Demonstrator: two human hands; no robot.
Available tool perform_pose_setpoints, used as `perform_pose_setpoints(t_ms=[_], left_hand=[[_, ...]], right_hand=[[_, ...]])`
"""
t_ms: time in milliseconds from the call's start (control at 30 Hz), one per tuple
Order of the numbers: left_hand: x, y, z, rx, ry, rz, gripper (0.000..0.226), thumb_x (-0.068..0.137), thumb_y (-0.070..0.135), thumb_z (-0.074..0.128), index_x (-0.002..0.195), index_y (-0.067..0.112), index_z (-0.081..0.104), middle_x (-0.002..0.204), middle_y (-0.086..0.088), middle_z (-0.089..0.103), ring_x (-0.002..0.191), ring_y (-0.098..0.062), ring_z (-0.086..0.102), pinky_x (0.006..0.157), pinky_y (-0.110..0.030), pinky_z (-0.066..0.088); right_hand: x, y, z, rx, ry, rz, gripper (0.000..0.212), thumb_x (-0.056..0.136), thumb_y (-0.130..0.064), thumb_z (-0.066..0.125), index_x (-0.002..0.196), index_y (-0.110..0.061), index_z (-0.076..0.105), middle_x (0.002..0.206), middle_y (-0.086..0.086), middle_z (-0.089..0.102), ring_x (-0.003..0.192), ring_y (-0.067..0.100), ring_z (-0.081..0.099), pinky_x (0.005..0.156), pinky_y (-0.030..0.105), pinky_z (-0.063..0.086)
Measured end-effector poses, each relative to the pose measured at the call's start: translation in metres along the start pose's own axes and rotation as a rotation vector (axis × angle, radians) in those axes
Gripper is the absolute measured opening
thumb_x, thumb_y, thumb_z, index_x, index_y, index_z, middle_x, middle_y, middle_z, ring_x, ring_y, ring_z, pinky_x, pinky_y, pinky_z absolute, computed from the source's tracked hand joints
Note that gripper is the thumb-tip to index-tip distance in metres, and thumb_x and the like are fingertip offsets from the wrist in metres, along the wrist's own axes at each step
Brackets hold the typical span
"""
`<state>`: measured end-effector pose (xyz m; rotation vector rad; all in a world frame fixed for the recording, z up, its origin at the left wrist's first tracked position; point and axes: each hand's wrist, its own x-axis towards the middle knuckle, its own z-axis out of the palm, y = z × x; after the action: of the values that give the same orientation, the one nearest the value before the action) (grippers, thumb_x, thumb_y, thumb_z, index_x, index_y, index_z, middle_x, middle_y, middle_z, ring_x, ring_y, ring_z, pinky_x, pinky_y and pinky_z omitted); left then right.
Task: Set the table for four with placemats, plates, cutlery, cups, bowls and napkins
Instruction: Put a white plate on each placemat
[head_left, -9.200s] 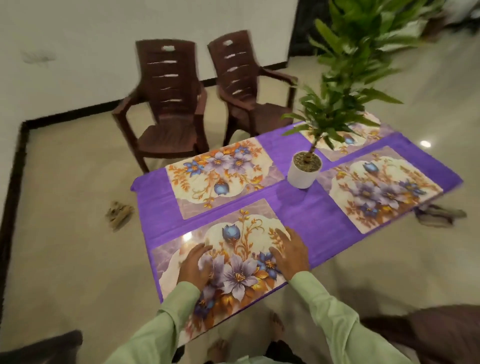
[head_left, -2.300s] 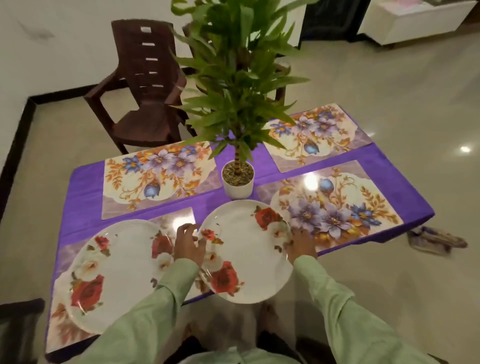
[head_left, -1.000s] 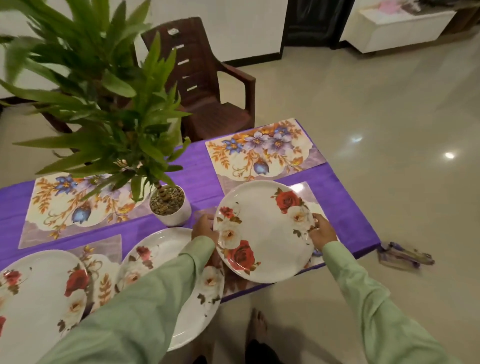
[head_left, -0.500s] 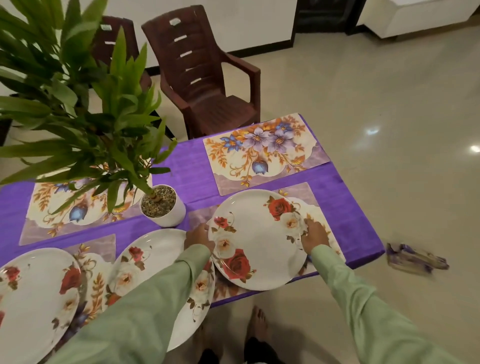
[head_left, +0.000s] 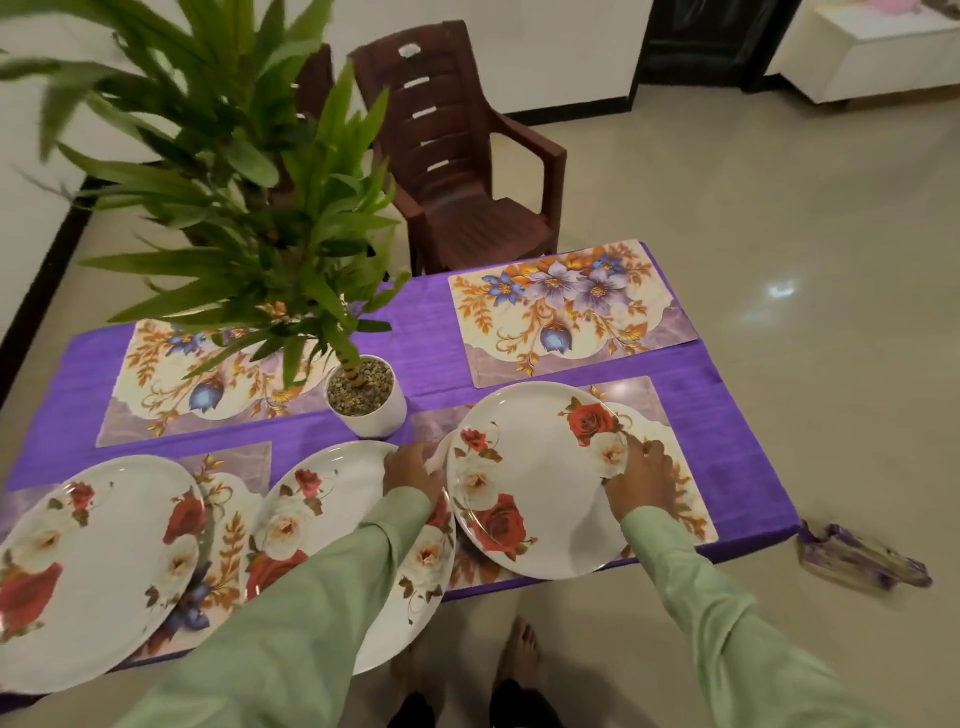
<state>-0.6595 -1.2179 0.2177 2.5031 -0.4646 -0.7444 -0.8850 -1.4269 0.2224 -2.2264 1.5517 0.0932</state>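
On the purple table (head_left: 727, 415), four mats lie ready and both hands, left hand (head_left: 413, 473) and right hand (head_left: 641, 480), grip the rims of a plate (head_left: 535, 483) resting on the near-right mat (head_left: 685, 499). Two more plates sit to its left, one of them overhanging the edge. I judge the far mats still lack plates, and no cutlery, cups, bowls or napkins show.

Glossy white rose-printed plates (head_left: 540, 483) are gleaming on smooth, shiny floral placemats (head_left: 566, 312) over a matt purple tablecloth (head_left: 727, 441), while moulded brown plastic chairs (head_left: 457, 171) are standing on polished, reflecting floor tiles (head_left: 779, 234).

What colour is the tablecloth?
Purple tablecloth, clearest in the head view.
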Motion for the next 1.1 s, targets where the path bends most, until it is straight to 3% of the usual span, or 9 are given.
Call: perform_pose_setpoints(t_ms=[100, 200, 333, 533, 667, 800, 867, 1000, 1100], left_hand=[[-0.018, -0.019, -0.021, -0.038, 0.048, 0.001, 0.044, 0.084, 0.018, 0.065, 0.129, 0.016, 0.06, 0.131, -0.011, 0.058, 0.124, -0.034, 0.049, 0.107, -0.039, 0.038], [-0.032, -0.053, -0.046, -0.07, 0.145, -0.011, 0.049, 0.087, 0.016, 0.068, 0.134, 0.012, 0.054, 0.14, -0.013, 0.051, 0.131, -0.032, 0.042, 0.113, -0.039, 0.028], [-0.046, -0.113, -0.072, -0.247, 0.26, -0.058, 0.045, 0.083, 0.006, 0.072, 0.126, 0.01, 0.06, 0.126, -0.016, 0.058, 0.113, -0.034, 0.055, 0.104, -0.043, 0.042], [-0.037, -0.187, -0.105, -0.167, 0.243, -0.11, 0.027, 0.075, 0.015, 0.064, 0.101, 0.008, 0.07, 0.095, -0.016, 0.069, 0.09, -0.037, 0.064, 0.085, -0.045, 0.053], [-0.02, -0.216, -0.107, -0.179, 0.178, -0.141, 0.029, 0.074, 0.022, 0.061, 0.097, 0.004, 0.063, 0.094, -0.019, 0.065, 0.089, -0.038, 0.061, 0.082, -0.048, 0.051], [-0.02, -0.214, -0.111, -0.161, 0.073, -0.119, 0.046, 0.082, 0.021, 0.063, 0.125, 0.007, 0.056, 0.121, -0.018, 0.059, 0.114, -0.037, 0.055, 0.101, -0.048, 0.043], [-0.019, -0.215, -0.111, -0.15, 0.045, -0.121, 0.055, 0.085, 0.02, 0.064, 0.136, 0.007, 0.048, 0.133, -0.017, 0.053, 0.124, -0.035, 0.049, 0.108, -0.045, 0.038], [-0.022, -0.211, -0.116, -0.117, 0.049, -0.109, 0.064, 0.089, 0.025, 0.064, 0.144, 0.007, 0.038, 0.141, -0.017, 0.046, 0.131, -0.033, 0.043, 0.113, -0.042, 0.031], [-0.018, -0.209, -0.114, -0.037, -0.002, -0.151, 0.063, 0.089, 0.033, 0.063, 0.142, 0.01, 0.038, 0.134, -0.018, 0.045, 0.128, -0.035, 0.042, 0.107, -0.042, 0.034]], right_hand=[[-0.029, -0.043, 0.011, 0.036, 0.07, -0.188, 0.063, 0.086, -0.01, 0.062, 0.144, -0.018, 0.041, 0.146, 0.012, 0.037, 0.13, 0.033, 0.039, 0.103, 0.048, 0.042], [-0.064, -0.096, 0.034, 0.139, -0.046, -0.372, 0.055, 0.09, -0.015, 0.058, 0.143, -0.017, 0.045, 0.146, 0.013, 0.04, 0.13, 0.033, 0.04, 0.106, 0.047, 0.04], [-0.104, -0.146, 0.072, 0.153, -0.146, -0.488, 0.053, 0.09, -0.019, 0.056, 0.142, -0.012, 0.047, 0.146, 0.018, 0.039, 0.129, 0.038, 0.04, 0.106, 0.046, 0.039], [-0.157, -0.188, 0.113, 0.048, -0.125, -0.28, 0.049, 0.089, -0.021, 0.057, 0.136, -0.011, 0.045, 0.131, 0.014, 0.044, 0.121, 0.034, 0.043, 0.101, 0.041, 0.038], [-0.186, -0.191, 0.134, 0.015, -0.004, -0.117, 0.056, 0.083, -0.02, 0.062, 0.136, -0.011, 0.045, 0.128, 0.017, 0.045, 0.12, 0.038, 0.046, 0.094, 0.048, 0.046], [-0.211, -0.19, 0.143, -0.015, 0.046, 0.033, 0.062, 0.083, -0.023, 0.067, 0.139, -0.012, 0.044, 0.143, 0.02, 0.04, 0.131, 0.041, 0.04, 0.102, 0.056, 0.037], [-0.217, -0.187, 0.146, 0.029, 0.024, 0.077, 0.062, 0.086, -0.026, 0.067, 0.14, -0.009, 0.041, 0.143, 0.02, 0.038, 0.133, 0.04, 0.038, 0.104, 0.052, 0.038], [-0.218, -0.177, 0.151, 0.233, -0.001, 0.075, 0.069, 0.089, -0.017, 0.066, 0.146, -0.001, 0.031, 0.149, 0.024, 0.027, 0.137, 0.043, 0.031, 0.11, 0.049, 0.034], [-0.209, -0.174, 0.147, 0.255, -0.028, 0.094, 0.063, 0.093, -0.019, 0.06, 0.145, 0.002, 0.031, 0.149, 0.025, 0.027, 0.135, 0.043, 0.035, 0.109, 0.047, 0.034]])
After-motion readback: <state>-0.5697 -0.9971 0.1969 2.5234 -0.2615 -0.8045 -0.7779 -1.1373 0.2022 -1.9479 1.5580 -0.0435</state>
